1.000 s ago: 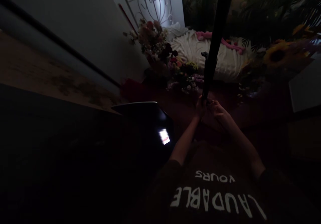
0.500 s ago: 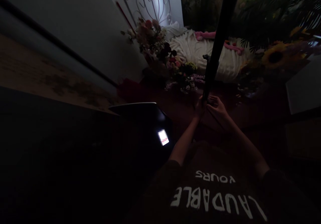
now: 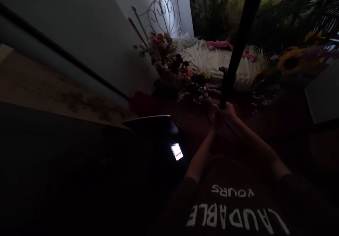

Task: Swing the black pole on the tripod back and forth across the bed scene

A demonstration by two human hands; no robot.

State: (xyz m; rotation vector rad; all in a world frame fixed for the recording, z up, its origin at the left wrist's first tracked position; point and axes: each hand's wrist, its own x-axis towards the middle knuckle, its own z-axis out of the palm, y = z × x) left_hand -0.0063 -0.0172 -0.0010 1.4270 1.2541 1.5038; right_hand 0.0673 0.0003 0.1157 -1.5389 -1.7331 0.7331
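A thick black stand pole (image 3: 236, 58) rises in front of me, leaning a little to the right toward its top. A dark clamp knob (image 3: 222, 69) juts from its left side. Low on the pole my left hand (image 3: 214, 116) is closed around it. My right hand (image 3: 229, 112) wraps the pole from the other side, close against the left. Dim light hides the finger details and the pole's foot.
A lit phone (image 3: 177, 151) lies on a dark surface at left. Beyond stand artificial flowers (image 3: 161, 47), a metal-framed daybed (image 3: 169, 8) with white cloth (image 3: 200, 54) and a pink plush toy (image 3: 219, 44). Sunflowers (image 3: 291, 61) are at right. A dark rod (image 3: 66, 50) slants across the left.
My right hand, earlier beside the pole with fingers pinched near a knob, has closed around the pole. The whole view has shifted slightly, showing more of the daybed's frame.
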